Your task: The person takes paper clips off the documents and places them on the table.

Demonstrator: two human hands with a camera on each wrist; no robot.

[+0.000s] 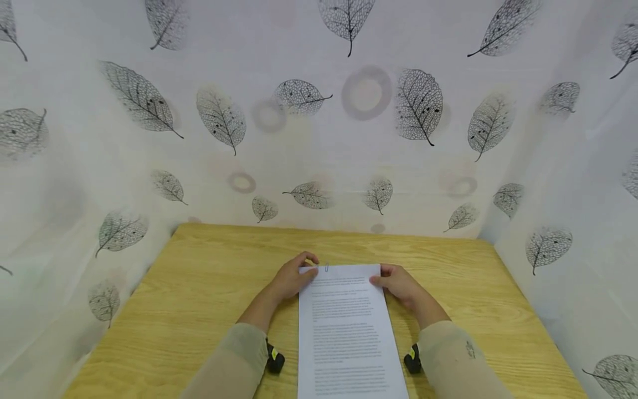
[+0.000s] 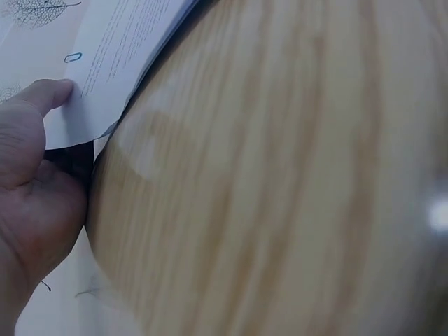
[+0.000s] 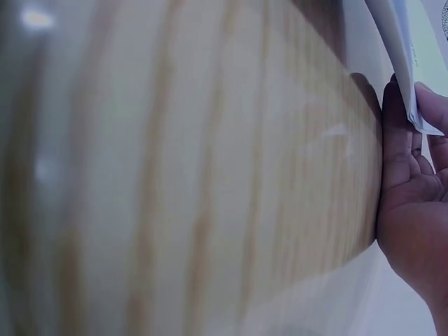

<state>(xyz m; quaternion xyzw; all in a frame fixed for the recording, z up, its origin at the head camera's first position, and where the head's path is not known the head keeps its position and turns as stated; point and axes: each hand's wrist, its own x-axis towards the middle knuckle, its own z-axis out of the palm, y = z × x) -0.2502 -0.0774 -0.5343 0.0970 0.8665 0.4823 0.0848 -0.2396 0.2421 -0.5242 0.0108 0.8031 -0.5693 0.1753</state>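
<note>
Though dense with print, white paper [image 1: 344, 338], clip [image 1: 327, 267] atop, in the pinch of left grip [image 1: 293, 278] and right grip [image 1: 400, 285]

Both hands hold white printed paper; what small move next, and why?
Perhaps shift the left hand to pinch the small bluish looped paper clip: it sits on the top edge of the white printed paper beside that hand, while the right hand grips the right corner.
</note>
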